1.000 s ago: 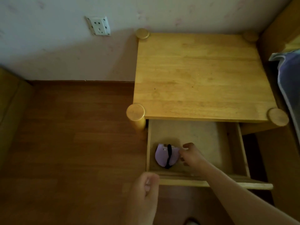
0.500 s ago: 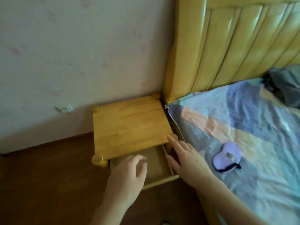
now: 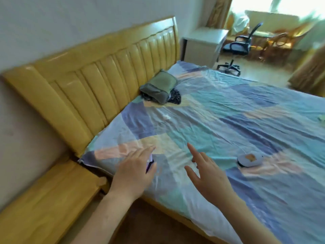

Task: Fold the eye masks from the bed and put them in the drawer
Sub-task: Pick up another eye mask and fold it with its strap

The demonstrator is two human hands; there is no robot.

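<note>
A lilac eye mask [image 3: 249, 160] with a dark strap lies flat on the patchwork bed sheet [image 3: 228, 106], to the right of my hands. A second lilac mask [image 3: 149, 164] shows only as a sliver with a black edge; the rest is hidden under my left hand [image 3: 135, 171]. That hand hovers over or touches it with straight fingers near the bed's left corner. My right hand [image 3: 205, 171] is spread open above the sheet between the two masks, holding nothing. The drawer is out of view.
The wooden nightstand top [image 3: 44, 199] stands at the lower left beside the yellow headboard [image 3: 98, 81]. A folded olive bundle [image 3: 160, 88] over dark cloth sits by the headboard. A white cabinet [image 3: 204, 44] and an office chair [image 3: 237, 46] stand beyond the bed.
My right hand has left a folded mask in the drawer. The view has swung right from the nightstand to the bed, and both hands now reach over the sheet.
</note>
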